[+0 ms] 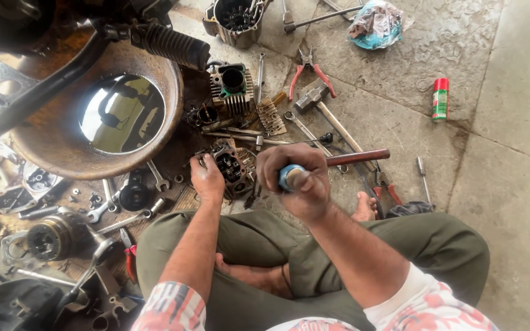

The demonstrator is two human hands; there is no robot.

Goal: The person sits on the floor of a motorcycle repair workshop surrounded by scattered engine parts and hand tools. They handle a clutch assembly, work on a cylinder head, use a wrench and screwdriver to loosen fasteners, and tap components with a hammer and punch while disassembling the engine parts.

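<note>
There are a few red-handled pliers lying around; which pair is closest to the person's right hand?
The pair just beyond the right hand, beside the bare foot. The other red-handled pliers lie farther off: one near the hammer, one by the left knee.

**Both arms extended over crossed legs**

The left hand point(207, 179) is stretched forward and set down flat, palm lowered, fingers pointing to the far side, at the left of the scene. The right hand point(295, 178) is raised slightly nearer the centre and clenched into a tight fist, knuckles turned upward, wrist bent inward. Both forearms are bare, reaching out from short patterned sleeves. The legs are folded, and bare feet are seen beneath the arms.
</note>
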